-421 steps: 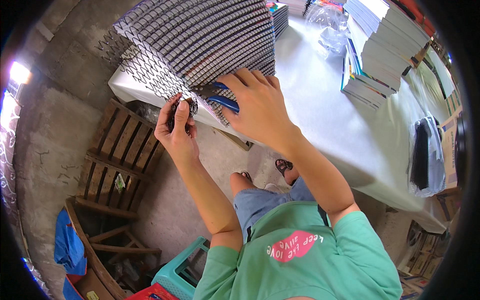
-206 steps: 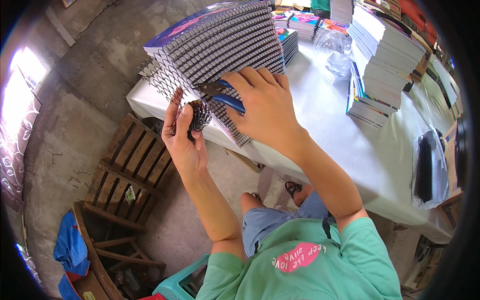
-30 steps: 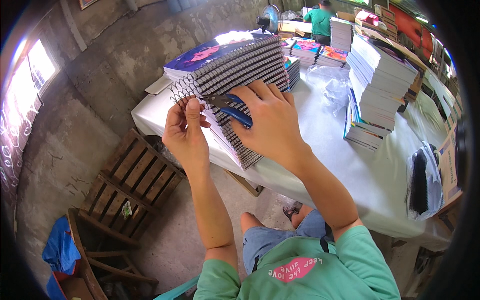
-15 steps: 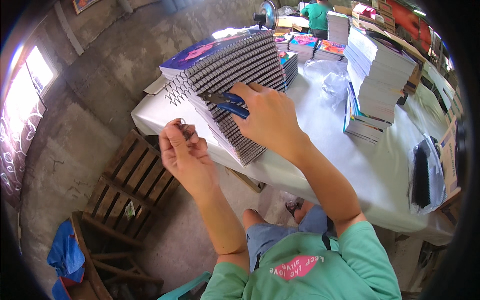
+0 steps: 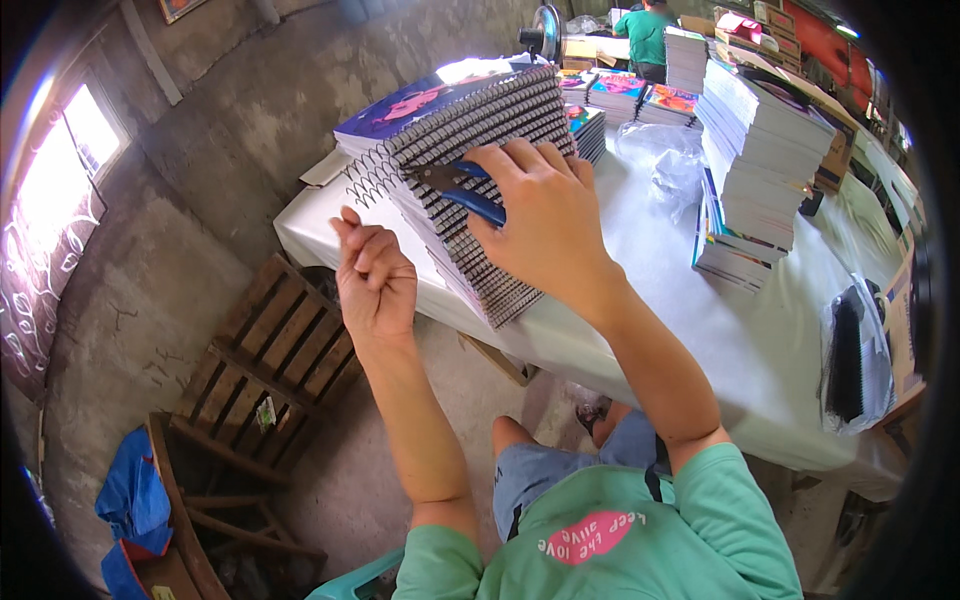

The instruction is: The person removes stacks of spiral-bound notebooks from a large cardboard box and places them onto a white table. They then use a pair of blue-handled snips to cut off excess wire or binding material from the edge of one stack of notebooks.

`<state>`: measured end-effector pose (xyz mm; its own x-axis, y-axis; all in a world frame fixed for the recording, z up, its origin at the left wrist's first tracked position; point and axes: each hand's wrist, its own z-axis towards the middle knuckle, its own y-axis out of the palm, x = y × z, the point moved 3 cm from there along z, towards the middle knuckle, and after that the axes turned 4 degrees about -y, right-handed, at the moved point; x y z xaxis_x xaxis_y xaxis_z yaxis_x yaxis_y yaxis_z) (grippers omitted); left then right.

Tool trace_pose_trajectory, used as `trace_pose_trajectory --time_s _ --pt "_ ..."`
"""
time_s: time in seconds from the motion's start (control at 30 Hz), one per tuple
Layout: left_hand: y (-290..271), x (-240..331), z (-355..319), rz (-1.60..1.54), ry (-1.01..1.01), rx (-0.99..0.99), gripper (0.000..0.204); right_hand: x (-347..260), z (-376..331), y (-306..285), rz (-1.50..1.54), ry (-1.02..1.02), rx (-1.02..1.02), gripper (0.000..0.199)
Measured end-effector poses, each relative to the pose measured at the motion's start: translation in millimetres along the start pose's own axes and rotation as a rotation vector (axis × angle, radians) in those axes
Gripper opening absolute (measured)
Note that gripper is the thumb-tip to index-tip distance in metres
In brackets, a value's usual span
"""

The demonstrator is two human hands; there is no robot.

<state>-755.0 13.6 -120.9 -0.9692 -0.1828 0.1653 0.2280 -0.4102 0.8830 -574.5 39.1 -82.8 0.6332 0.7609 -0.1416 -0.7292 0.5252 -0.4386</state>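
A tall stack of spiral notebooks (image 5: 470, 190) stands at the table's near left, its bound edge facing me. Loose ends of wire coil (image 5: 372, 172) stick out past the upper left corner of the stack. My right hand (image 5: 545, 215) is closed round blue-handled wire cutters (image 5: 470, 200), whose dark jaws lie against the coils near that corner. Just below the loose coil ends is my left hand (image 5: 378, 270), palm up. Its index finger is stretched out and the other fingers are loosely curled. I see nothing in it.
A tall stack of unbound books (image 5: 755, 170) stands at the right on the white-covered table (image 5: 640, 300). Crumpled clear plastic (image 5: 665, 165) lies between the stacks, and bagged black coils (image 5: 850, 350) lie at the right edge. A wooden slatted frame (image 5: 280, 340) is at the lower left.
The tangle of wire bits that was in my left hand no longer shows there, and that hand has opened and moved up slightly. My right hand keeps the cutters at the coils.
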Motion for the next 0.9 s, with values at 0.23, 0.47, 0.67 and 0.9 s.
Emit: trace_pose_trajectory --time_s 0.23,0.47,0.67,0.9 --pt "34.4 -15.1 9.8 1.386 0.553 0.287 0.033 -2.1 1.8 -3.2 0.013 0.027 -0.078 0.040" --pt "37.2 -19.7 17.7 1.668 0.814 0.254 0.035 4.4 6.8 -1.3 0.057 0.101 -0.360 0.032" --pt "41.7 -18.0 14.3 1.777 0.765 0.327 0.039 4.1 5.6 -12.2 0.031 -0.027 -0.122 0.036" --pt "42.0 -22.0 12.5 1.775 0.854 0.304 0.035 4.5 11.0 -7.1 -0.035 -0.018 -0.032 0.044"
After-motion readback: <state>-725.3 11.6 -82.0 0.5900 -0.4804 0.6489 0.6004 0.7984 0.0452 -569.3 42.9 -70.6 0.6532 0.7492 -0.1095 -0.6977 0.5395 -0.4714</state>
